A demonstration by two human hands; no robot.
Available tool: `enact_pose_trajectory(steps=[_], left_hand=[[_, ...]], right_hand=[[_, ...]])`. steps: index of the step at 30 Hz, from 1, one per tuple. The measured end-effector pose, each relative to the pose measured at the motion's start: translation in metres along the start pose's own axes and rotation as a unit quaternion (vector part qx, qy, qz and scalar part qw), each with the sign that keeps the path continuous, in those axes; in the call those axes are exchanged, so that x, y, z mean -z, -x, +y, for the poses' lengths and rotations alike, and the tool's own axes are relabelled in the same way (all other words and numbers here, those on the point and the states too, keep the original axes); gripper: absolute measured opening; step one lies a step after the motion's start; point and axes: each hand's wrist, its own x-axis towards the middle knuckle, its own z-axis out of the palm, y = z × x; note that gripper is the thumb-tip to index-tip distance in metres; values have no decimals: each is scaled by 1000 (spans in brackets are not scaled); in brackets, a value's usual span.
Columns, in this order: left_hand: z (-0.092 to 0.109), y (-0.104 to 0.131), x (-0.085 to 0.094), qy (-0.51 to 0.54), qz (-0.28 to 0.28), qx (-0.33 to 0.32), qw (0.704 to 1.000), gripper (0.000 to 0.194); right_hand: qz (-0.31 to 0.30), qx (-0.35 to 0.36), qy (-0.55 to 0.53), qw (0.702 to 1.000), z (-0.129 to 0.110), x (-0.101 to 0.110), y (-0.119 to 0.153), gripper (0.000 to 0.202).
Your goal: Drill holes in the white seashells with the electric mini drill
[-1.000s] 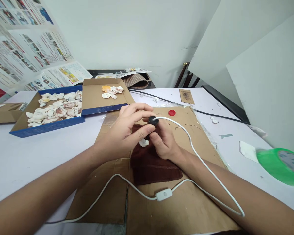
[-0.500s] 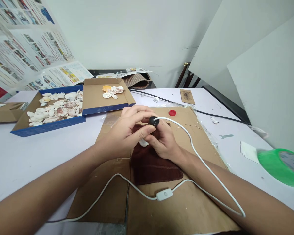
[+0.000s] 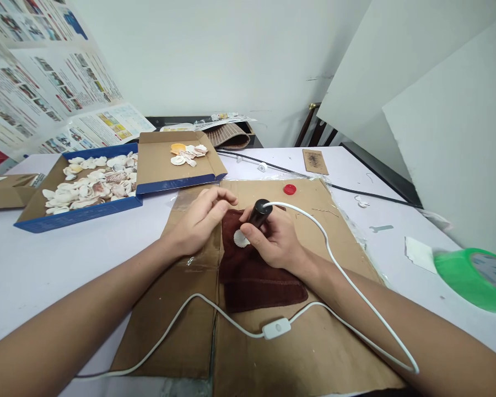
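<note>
My right hand (image 3: 278, 237) is wrapped around a small black mini drill (image 3: 258, 214), held at a tilt, with a white cord leaving its top end. Its lower end points down at a pale ribbed seashell (image 3: 240, 238); the contact there is too small to make out. The shell lies on a folded dark red-brown cloth (image 3: 260, 292). To the left of the cloth, my left hand (image 3: 200, 220) is open, fingers loosely bent and thumb apart, holding nothing. The cord's white inline switch (image 3: 276, 328) rests on the cardboard (image 3: 314, 358) in front of the cloth.
A blue box (image 3: 82, 212) full of seashells stands at the left, several shells (image 3: 188, 154) on its opened lid. Behind the cloth lies a red cap (image 3: 289, 189). At the right are a small wrench (image 3: 381, 228) and green tape (image 3: 458, 281). The cord loops over my right forearm.
My left hand has let go of the mini drill's top and moved left, off the cloth. The drill now leans in my right hand alone, and more of the shell shows.
</note>
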Motion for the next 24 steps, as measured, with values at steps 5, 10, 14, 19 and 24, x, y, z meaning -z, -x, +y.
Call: enact_pose_trajectory(steps=[5, 10, 14, 19, 24], left_hand=[[-2, 1, -3, -117, -112, -41, 986, 21], [0, 2, -5, -165, -157, -57, 972, 33], [3, 2, -7, -188, -178, -53, 964, 40], [5, 2, -8, -191, -181, -53, 963, 43], [3, 3, -9, -185, -173, -45, 966, 39]], right_hand=[[12, -54, -7, 998, 1, 0, -1, 29], [16, -57, -20, 998, 2, 0, -1, 30], [11, -65, -13, 998, 1, 0, -1, 25], [10, -66, -14, 998, -1, 0, -3, 25], [6, -73, -16, 997, -1, 0, -3, 27]])
